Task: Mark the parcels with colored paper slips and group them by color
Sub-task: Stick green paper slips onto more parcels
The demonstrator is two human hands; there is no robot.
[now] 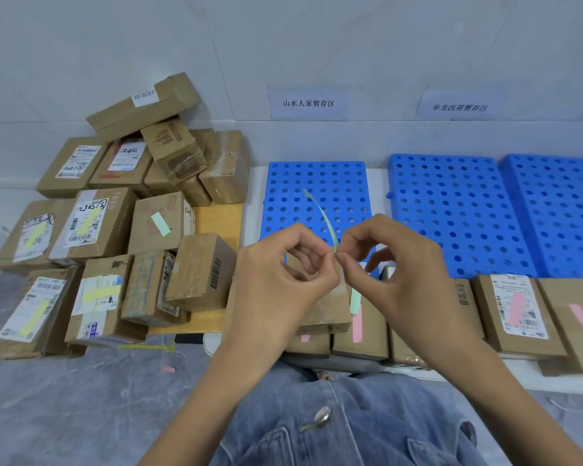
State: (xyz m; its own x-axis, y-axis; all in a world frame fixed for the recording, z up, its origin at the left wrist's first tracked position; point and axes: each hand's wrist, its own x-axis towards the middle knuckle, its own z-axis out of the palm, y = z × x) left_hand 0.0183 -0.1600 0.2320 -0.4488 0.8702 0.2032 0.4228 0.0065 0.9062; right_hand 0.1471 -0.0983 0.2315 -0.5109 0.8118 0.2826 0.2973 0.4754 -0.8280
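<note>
Head view shows the left hand (pixel 283 274) and the right hand (pixel 401 264) close together, both pinching the lower end of a green paper slip (pixel 320 216), which curves up above the near edge of the blue pallet (pixel 317 176). I judge the thin slip can tear, stick to the fingers, or land on the pink-marked parcel (pixel 371 341) just below, which would mix the groups.

green slip (pixel 323 218): bottom end is buried where my left hand (pixel 280 280) and right hand (pixel 394 274) pinch it, so no idea how long it really is
front parcel (pixel 327 314): left hand covers most of its top
pink-slip parcel (pixel 579 317): chopped by the right edge
rightmost blue pallet (pixel 559 210): runs off the right edge too
shipping label (pixel 519 307): print's way too small to read
forearms: cut off at the bottom
</note>
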